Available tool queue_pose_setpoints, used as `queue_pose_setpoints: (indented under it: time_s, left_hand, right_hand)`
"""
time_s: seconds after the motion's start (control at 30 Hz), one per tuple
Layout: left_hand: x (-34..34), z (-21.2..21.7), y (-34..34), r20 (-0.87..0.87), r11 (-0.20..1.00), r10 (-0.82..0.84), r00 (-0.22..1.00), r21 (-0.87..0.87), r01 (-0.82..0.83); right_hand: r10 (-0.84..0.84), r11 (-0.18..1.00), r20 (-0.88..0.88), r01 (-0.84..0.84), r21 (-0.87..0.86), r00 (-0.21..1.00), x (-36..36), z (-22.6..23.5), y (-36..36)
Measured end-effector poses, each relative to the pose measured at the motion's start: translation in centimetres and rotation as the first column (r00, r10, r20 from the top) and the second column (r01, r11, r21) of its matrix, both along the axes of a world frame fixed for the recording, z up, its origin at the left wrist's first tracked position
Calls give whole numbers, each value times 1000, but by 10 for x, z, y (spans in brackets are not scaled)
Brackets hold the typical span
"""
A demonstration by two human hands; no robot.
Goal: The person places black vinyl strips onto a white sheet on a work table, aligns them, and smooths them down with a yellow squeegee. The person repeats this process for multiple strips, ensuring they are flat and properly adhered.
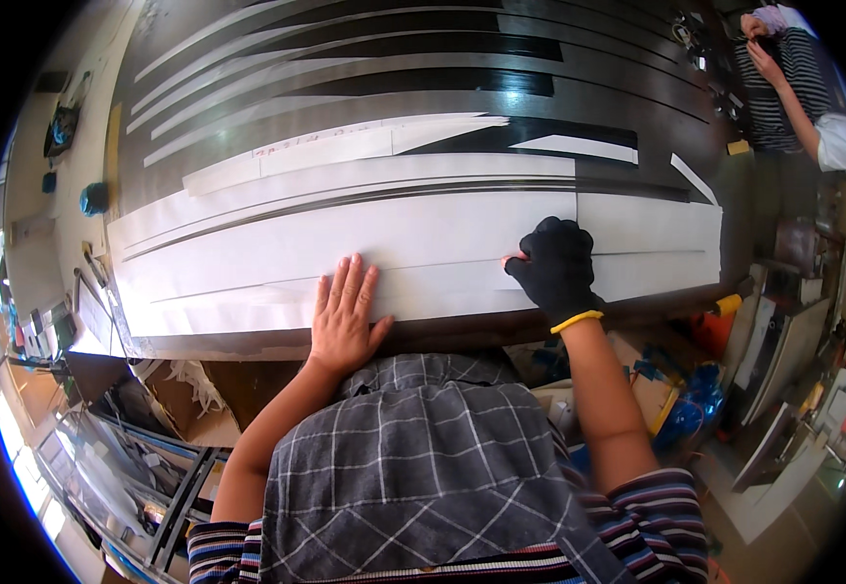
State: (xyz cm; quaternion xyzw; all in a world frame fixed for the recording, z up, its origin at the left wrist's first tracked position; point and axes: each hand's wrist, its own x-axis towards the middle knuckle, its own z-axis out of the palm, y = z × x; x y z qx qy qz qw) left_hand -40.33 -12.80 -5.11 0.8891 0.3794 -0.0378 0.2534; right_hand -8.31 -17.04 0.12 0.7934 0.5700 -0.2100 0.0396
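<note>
Left hand point(343, 319) flat, fingers spread, pinning white paper sheet point(248, 253). Gloved right hand point(557, 268) fisted on sheet; held tool hidden. Advise firm pressure, steady stroke along sheet.

The left hand point(343, 321) lies flat, fingers spread and bare; the right hand point(557, 268) (black-gloved, yellow cuff) is curled into a fist.
</note>
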Motion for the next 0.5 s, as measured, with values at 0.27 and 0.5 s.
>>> queue_pose_setpoints:
  time_s: [0.27, 0.5]
  left_hand:
    - [-9, -1, 0, 24, 997, 69, 997, 15, -69]
    - [-50, 0, 17, -45, 989, 126, 991, 83, -122]
  right_hand:
    - [57, 887, -19, -42, 460, 998, -54, -29, -52]
    - [82, 841, -232, 58, 537, 969, -69, -46, -62]
